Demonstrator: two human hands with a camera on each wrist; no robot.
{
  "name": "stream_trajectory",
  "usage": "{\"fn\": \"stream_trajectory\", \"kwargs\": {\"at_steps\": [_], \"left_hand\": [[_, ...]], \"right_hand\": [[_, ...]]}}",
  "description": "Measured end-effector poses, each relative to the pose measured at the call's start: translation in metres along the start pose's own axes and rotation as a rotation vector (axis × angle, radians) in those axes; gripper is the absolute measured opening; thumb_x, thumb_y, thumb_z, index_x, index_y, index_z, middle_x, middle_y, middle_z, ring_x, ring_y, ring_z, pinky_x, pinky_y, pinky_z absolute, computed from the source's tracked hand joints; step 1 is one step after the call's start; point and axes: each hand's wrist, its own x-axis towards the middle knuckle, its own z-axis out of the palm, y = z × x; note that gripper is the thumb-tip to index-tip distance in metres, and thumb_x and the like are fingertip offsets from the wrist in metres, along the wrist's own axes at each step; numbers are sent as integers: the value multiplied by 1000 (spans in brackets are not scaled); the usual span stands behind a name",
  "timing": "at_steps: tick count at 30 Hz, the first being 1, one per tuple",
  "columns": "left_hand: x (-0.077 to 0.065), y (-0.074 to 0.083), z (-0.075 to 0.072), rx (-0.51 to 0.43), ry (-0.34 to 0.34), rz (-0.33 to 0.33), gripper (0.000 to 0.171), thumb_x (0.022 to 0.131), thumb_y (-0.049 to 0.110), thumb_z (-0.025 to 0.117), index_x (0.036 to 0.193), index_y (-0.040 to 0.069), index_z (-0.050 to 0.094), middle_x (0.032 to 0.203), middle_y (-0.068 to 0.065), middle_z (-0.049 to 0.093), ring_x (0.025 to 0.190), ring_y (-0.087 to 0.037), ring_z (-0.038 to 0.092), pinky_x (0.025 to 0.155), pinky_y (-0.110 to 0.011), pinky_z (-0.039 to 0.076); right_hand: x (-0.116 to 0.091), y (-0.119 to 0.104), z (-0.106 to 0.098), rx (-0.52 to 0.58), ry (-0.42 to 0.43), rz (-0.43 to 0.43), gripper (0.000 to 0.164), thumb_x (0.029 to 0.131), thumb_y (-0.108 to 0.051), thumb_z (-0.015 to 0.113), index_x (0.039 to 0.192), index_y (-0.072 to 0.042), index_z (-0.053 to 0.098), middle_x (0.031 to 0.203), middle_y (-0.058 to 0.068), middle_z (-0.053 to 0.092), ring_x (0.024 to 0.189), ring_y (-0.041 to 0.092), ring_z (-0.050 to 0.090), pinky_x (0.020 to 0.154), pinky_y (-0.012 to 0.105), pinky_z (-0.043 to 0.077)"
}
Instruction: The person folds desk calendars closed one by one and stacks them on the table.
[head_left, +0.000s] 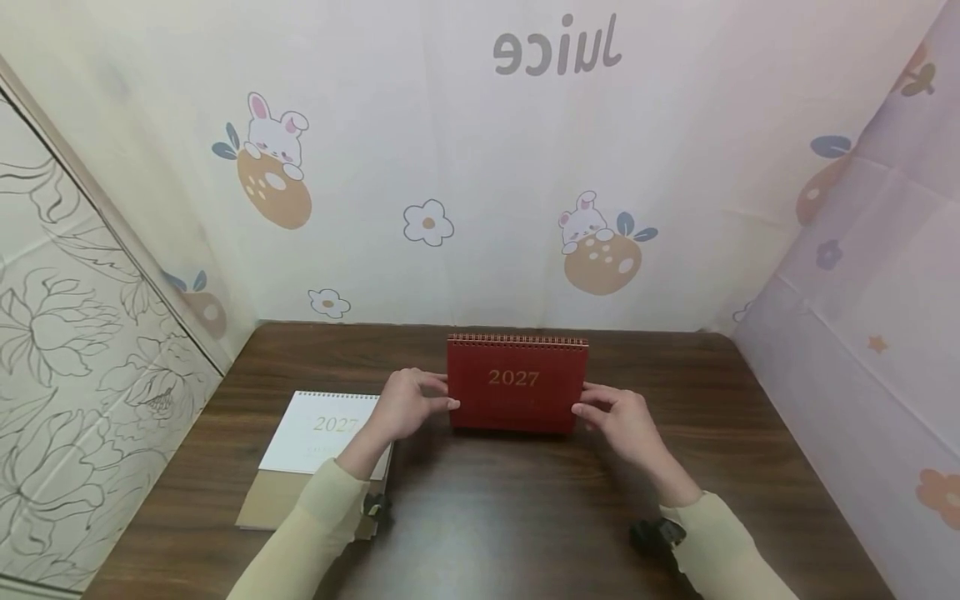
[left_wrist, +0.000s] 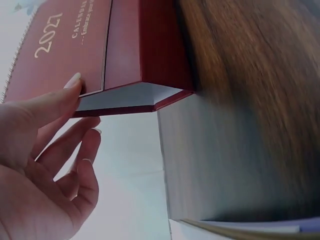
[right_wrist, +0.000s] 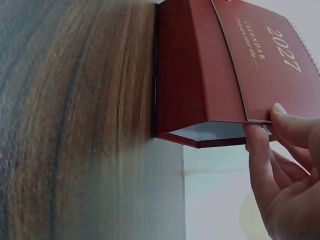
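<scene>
A red desk calendar [head_left: 517, 392] marked 2027 in gold stands upright near the back of the table, its spiral binding along the top. Whether its base touches the wood or hovers just above it, I cannot tell. My left hand [head_left: 405, 404] pinches its left side, thumb on the front cover and fingers behind. On the opposite side my right hand [head_left: 618, 421] grips the edge in the same way. Both wrist views show the hollow folded stand of the red calendar [left_wrist: 125, 60] from its open ends, and the gold lettering on the cover [right_wrist: 260, 55].
A white 2027 desk calendar [head_left: 288, 446] with a tan base lies on the left of the dark wooden table [head_left: 525, 517], partly under my left forearm. A printed curtain [head_left: 487, 150] hangs behind the table's back edge, with more patterned cloth on both sides.
</scene>
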Motion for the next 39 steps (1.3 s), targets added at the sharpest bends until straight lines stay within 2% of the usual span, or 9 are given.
{"fn": "stream_trajectory", "kwargs": {"at_steps": [4, 8, 11, 15, 21, 25, 29, 39], "left_hand": [[-2, 3, 0, -40, 17, -48, 11, 77, 26, 87, 82, 19, 81, 99, 3, 76, 102, -22, 66, 89, -40, 50], [-4, 3, 4, -137, 23, -112, 10, 77, 22, 87, 83, 17, 81, 91, 3, 75, 85, -14, 69, 74, -35, 54], [-4, -1, 10, -193, 20, -144, 10, 79, 20, 86, 85, 16, 80, 86, 5, 73, 74, -11, 66, 65, -32, 52], [-3, -8, 20, -214, 23, -171, 12, 81, 21, 85, 89, 16, 78, 82, 7, 71, 74, -13, 62, 66, -32, 50], [-3, -17, 32, -271, -10, -234, 29, 82, 22, 84, 106, 11, 73, 90, 3, 74, 82, -13, 67, 74, -37, 52], [-3, -20, 38, -219, -52, -216, 39, 84, 28, 81, 118, 11, 72, 98, 0, 75, 89, -13, 67, 79, -38, 52], [-5, -18, 41, -154, -80, -204, 43, 86, 34, 79, 122, 12, 73, 103, -3, 74, 93, -16, 65, 80, -40, 52], [-11, -14, 45, -126, -161, -282, 55, 87, 40, 76, 131, 9, 66, 107, -5, 72, 103, -23, 64, 88, -46, 51]], "right_hand": [[-1, -2, 0, 5, 18, 28, 19, 90, -16, 76, 106, -6, 76, 123, 17, 67, 77, 18, 70, 64, 30, 57], [-2, -2, 1, 14, 30, 31, 22, 90, -19, 75, 108, -7, 76, 114, 12, 71, 91, 22, 71, 73, 36, 59], [-3, 0, 3, 14, 38, 33, 24, 92, -22, 74, 111, -7, 75, 110, 10, 73, 99, 24, 70, 81, 43, 57], [-3, 6, 6, 11, 19, 81, 29, 93, -26, 72, 114, -6, 73, 111, 11, 72, 105, 28, 67, 89, 51, 53], [-3, 13, 12, -18, -28, 163, 37, 95, -31, 69, 119, -3, 71, 117, 15, 70, 114, 33, 62, 97, 56, 46], [-3, 15, 15, -28, -48, 206, 39, 96, -29, 68, 122, -1, 68, 120, 18, 68, 117, 36, 59, 100, 59, 42], [-5, 17, 17, -52, -76, 231, 42, 95, -28, 70, 126, 1, 65, 123, 20, 66, 116, 35, 59, 99, 59, 42], [-7, 20, 20, -88, -128, 241, 39, 93, -25, 72, 123, -1, 67, 120, 16, 67, 112, 32, 60, 97, 57, 44]]}}
